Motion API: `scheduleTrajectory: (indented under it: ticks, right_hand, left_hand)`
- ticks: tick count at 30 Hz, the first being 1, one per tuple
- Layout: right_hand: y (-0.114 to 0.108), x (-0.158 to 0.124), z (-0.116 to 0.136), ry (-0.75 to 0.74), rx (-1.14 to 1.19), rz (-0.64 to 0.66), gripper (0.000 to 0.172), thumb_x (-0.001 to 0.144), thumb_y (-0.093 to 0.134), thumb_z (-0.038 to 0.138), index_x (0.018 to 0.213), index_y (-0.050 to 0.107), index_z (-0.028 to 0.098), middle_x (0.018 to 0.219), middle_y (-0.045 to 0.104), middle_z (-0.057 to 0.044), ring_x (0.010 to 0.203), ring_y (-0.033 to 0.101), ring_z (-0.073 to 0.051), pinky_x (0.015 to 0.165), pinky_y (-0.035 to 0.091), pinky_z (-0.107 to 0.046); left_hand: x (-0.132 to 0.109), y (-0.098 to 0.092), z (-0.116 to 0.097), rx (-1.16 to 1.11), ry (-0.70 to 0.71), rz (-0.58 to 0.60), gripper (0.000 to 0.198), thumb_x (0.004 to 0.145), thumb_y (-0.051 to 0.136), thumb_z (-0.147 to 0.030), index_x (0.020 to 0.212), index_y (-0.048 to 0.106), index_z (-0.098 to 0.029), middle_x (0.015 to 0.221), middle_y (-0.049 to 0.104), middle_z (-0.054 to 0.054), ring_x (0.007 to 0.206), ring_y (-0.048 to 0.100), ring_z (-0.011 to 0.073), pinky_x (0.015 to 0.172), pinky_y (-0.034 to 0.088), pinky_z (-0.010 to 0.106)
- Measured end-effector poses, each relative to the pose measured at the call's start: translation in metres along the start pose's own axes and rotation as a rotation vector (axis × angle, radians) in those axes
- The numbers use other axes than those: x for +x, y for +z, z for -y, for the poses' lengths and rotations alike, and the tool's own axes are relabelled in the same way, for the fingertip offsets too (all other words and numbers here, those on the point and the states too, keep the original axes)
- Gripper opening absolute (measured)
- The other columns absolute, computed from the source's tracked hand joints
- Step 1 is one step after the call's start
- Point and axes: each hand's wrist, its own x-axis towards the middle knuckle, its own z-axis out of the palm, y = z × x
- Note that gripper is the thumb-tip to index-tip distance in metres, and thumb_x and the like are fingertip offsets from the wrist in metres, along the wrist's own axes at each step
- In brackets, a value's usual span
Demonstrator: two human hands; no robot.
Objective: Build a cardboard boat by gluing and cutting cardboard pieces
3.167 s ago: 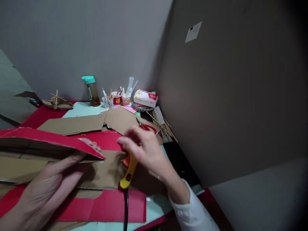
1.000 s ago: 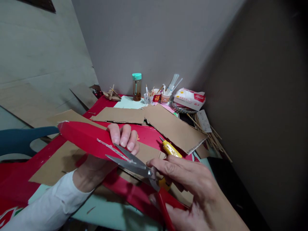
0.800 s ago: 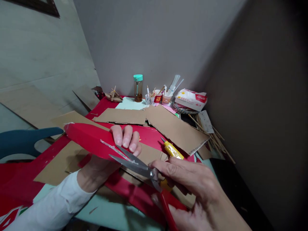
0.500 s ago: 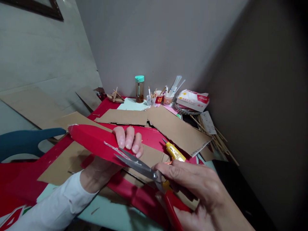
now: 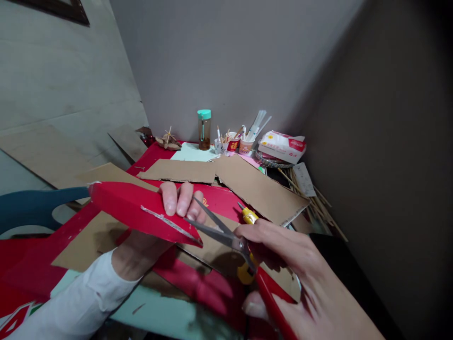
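My left hand (image 5: 179, 200) grips a pointed, boat-like piece of red card (image 5: 130, 203), its fingers curled over the far side and its palm underneath. A whitish, rough streak that looks like glue or torn paper runs along the card's near face. My right hand (image 5: 293, 264) is wrapped round the red handles of a pair of scissors (image 5: 226, 234). The blades are spread apart, their tips close to the card's right end and my left fingertips. Behind the right hand shows a yellow tube with a pointed nozzle (image 5: 249, 216), partly covered by that hand.
Flat cardboard pieces (image 5: 262, 189) lie across the red-covered table. At the back stand a bottle with a teal lid (image 5: 204, 130), paper cups (image 5: 233, 143) holding sticks, and a tissue pack (image 5: 283, 145). Wooden sticks (image 5: 323, 212) lie at right; a blue chair back (image 5: 28, 208) stands at left.
The scissors have drawn back to the right, off the whitish streak, and their blades have spread wider. My left hand and the red card have shifted slightly left.
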Motion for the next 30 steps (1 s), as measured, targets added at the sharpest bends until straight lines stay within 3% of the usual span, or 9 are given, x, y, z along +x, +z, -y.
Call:
scheduleTrajectory:
  ticks: [5, 9, 16, 20, 25, 30]
  right_hand:
    - [0.002, 0.001, -0.002, -0.001, -0.064, 0.130, 0.036, 0.060, 0.084, 0.016, 0.090, 0.070, 0.029, 0.085, 0.072, 0.006, 0.070, 0.065, -0.014, 0.056, 0.050, -0.019]
    - [0.007, 0.001, -0.002, -0.039, -0.073, 0.085, 0.032, 0.063, 0.086, 0.024, 0.090, 0.070, 0.029, 0.081, 0.069, 0.005, 0.068, 0.064, -0.013, 0.055, 0.051, -0.019]
    - [0.007, -0.003, -0.002, -0.039, -0.133, 0.113, 0.055, 0.047, 0.092, 0.010, 0.094, 0.070, 0.026, 0.083, 0.068, 0.004, 0.064, 0.060, -0.013, 0.054, 0.049, -0.021]
    - [0.010, 0.002, -0.006, -0.121, -0.106, 0.094, 0.036, 0.060, 0.090, 0.024, 0.089, 0.069, 0.026, 0.078, 0.065, 0.004, 0.064, 0.059, -0.014, 0.051, 0.044, -0.024]
    - [0.014, 0.002, -0.007, -0.193, -0.075, 0.080, 0.015, 0.085, 0.071, 0.038, 0.092, 0.068, 0.025, 0.074, 0.064, 0.002, 0.061, 0.059, -0.014, 0.051, 0.043, -0.025]
    - [0.018, 0.001, -0.004, -0.241, -0.118, 0.048, 0.021, 0.095, 0.060, 0.037, 0.080, 0.064, 0.022, 0.067, 0.062, 0.001, 0.056, 0.057, -0.014, 0.052, 0.043, -0.025]
  left_hand:
    - [0.002, -0.006, 0.002, -0.030, -0.012, 0.033, 0.022, 0.078, 0.085, -0.024, 0.062, 0.070, -0.020, 0.062, 0.063, -0.003, 0.060, 0.063, 0.0105, 0.051, 0.052, 0.018]
    - [0.004, -0.004, 0.001, -0.016, -0.043, 0.011, 0.025, 0.077, 0.086, -0.029, 0.061, 0.070, -0.020, 0.058, 0.059, -0.003, 0.056, 0.061, 0.0107, 0.048, 0.050, 0.018]
    - [-0.003, -0.004, 0.005, 0.065, -0.042, 0.076, 0.019, 0.082, 0.081, -0.033, 0.071, 0.071, -0.022, 0.066, 0.061, -0.002, 0.061, 0.062, 0.0121, 0.051, 0.050, 0.021]
    - [-0.006, -0.007, 0.008, 0.102, -0.029, 0.140, 0.018, 0.086, 0.075, -0.038, 0.078, 0.072, -0.023, 0.069, 0.060, 0.000, 0.065, 0.063, 0.0147, 0.053, 0.051, 0.023]
    - [-0.006, -0.009, 0.012, 0.121, -0.025, 0.195, 0.026, 0.086, 0.074, -0.045, 0.078, 0.071, -0.021, 0.071, 0.061, 0.002, 0.063, 0.061, 0.0155, 0.053, 0.052, 0.025]
    - [-0.008, -0.008, 0.014, 0.103, -0.014, 0.265, 0.017, 0.089, 0.073, -0.035, 0.083, 0.072, -0.019, 0.073, 0.061, 0.001, 0.067, 0.063, 0.0145, 0.059, 0.054, 0.024]
